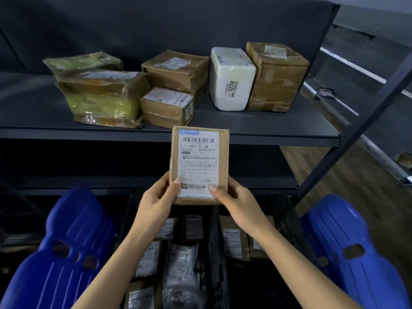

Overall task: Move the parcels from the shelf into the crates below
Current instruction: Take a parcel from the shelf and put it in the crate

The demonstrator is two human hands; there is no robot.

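Directly beneath my wrists sat the black crates (214, 246), already holding several labelled parcels, with a divider wall running between them under my forearms. My left hand (156, 201) and right hand (236, 204) each clasped a lower corner of the small cardboard parcel (199, 163), thumbs pressed on its label, so it stood upright in front of the shelf edge. To do this step well, I judged I should lower it straight down, tip it flat and set it in a free gap rather than drop it onto the softer bags. Beyond my fingers, on the shelf (267, 128), six more parcels waited, among them a white wrapped parcel (231, 79).
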